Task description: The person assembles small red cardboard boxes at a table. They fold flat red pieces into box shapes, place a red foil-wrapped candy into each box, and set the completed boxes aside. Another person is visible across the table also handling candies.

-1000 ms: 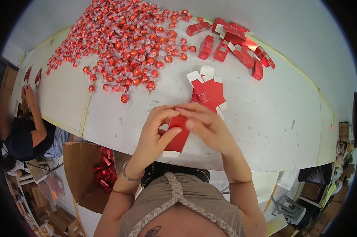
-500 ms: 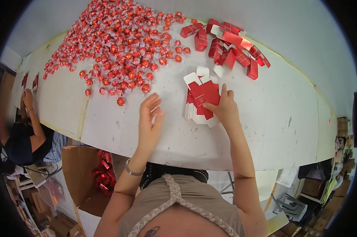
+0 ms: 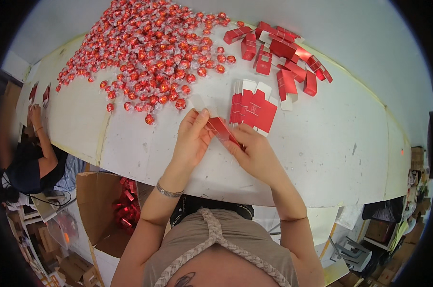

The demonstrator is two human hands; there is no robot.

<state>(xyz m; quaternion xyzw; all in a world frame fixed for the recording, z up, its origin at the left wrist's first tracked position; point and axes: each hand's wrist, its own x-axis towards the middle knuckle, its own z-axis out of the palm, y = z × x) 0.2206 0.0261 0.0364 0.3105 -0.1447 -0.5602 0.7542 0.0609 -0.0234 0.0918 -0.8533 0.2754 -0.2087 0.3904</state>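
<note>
Between my two hands, above the table's near middle, I hold a small red carton (image 3: 222, 130) with a pale flap at its upper left end. My left hand (image 3: 193, 138) pinches that upper end, and my right hand (image 3: 253, 149) grips the lower right end. Just beyond my right hand lies a stack of flat red cartons (image 3: 256, 109) with white flaps. Up and to the left spreads a big heap of red-wrapped candy balls (image 3: 149, 57) in clear twisted film. Several folded red boxes (image 3: 286, 82) lie jumbled at the far right.
The white table (image 3: 317, 153) curves around me, with a wall behind it. Below its near edge on the left stands an open cardboard box (image 3: 94, 210) holding shiny red boxes (image 3: 128, 203). At far left, a co-worker's hand (image 3: 35, 115) rests near two small red pieces on the table.
My right hand has taken a carton from the flat stack and drawn it toward me. My left hand has moved right and closed on it. Another box now lies nearer in the jumble.
</note>
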